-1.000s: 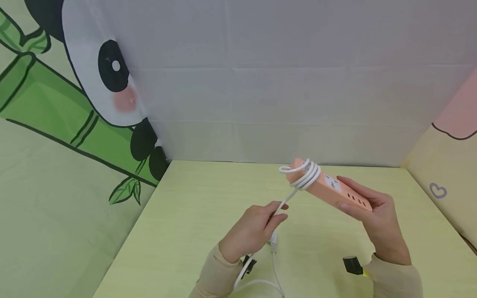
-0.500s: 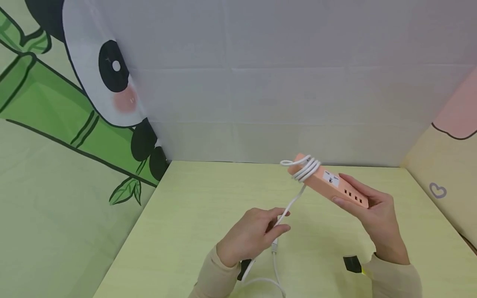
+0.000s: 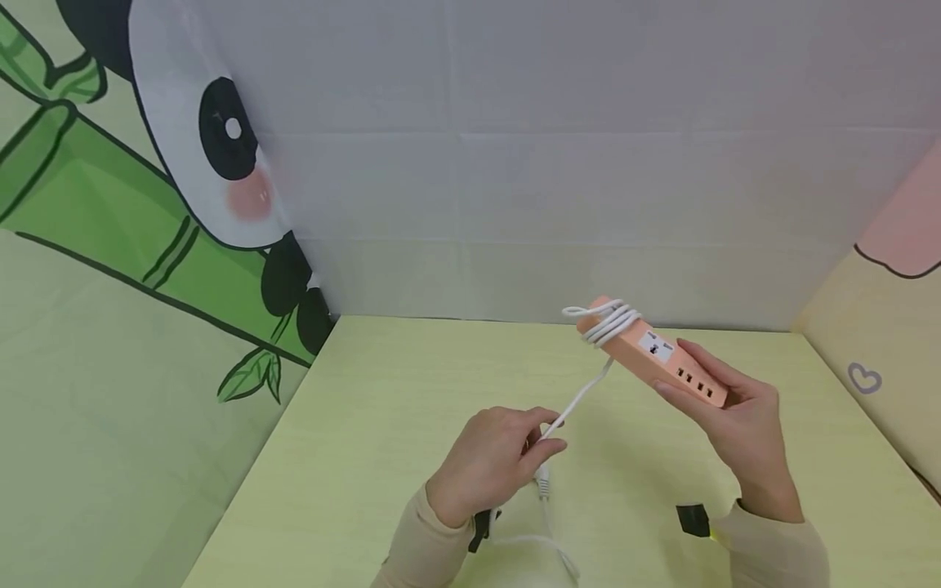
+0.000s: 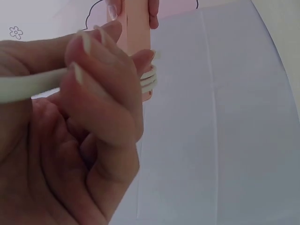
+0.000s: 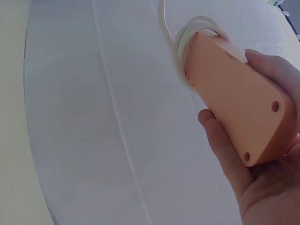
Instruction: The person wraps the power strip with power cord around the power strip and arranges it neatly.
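Note:
An orange-pink power strip (image 3: 639,359) is held up above the table, tilted, its sockets facing the head camera. My right hand (image 3: 742,416) grips its lower right end between thumb and fingers. White cord (image 3: 610,322) is wound in several turns around the far left end, with a small loop sticking out. From those turns the cord runs down to my left hand (image 3: 496,457), which pinches it between thumb and curled fingers. Below that hand hangs the white plug (image 3: 543,482). In the right wrist view the flat underside of the power strip (image 5: 239,98) shows, with screw holes.
The pale yellow-green table (image 3: 367,408) spreads under both hands. A grey-white wall sheet (image 3: 515,188) stands behind it, with a panda and bamboo print on the left. A black wrist-camera piece (image 3: 693,520) sits by the right sleeve.
The power strip has risen slightly and shifted right, turning its sockets more toward the head camera. The left hand has slid down and away from it, leaving a longer stretch of cord between.

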Demonstrator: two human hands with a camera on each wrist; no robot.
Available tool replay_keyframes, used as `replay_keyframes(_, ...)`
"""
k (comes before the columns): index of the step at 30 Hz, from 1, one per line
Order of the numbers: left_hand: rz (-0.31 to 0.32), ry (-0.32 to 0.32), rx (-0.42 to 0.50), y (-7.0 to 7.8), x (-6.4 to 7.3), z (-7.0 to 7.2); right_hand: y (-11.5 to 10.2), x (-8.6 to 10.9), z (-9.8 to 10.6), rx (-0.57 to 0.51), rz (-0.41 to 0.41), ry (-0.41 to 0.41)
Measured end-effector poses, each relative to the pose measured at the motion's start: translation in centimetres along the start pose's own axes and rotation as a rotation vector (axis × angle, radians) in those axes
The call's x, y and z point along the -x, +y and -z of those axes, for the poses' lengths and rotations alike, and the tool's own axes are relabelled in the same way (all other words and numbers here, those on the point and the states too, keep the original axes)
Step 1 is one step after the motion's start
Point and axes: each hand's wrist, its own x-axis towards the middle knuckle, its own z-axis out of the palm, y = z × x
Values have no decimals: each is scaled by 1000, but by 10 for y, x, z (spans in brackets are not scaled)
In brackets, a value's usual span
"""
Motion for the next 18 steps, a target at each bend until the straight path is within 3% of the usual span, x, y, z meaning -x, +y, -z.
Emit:
replay_keyframes(4, -21, 27, -15, 0, 0, 0, 1, 0, 0, 37, -14, 46)
replay_keyframes(12, -95, 290, -78, -2, -1, -3, 3, -1, -2, 111, -53, 83)
replay_keyframes(18, -81, 364, -38, -2, -1, -1, 2, -2, -6, 232, -64, 107)
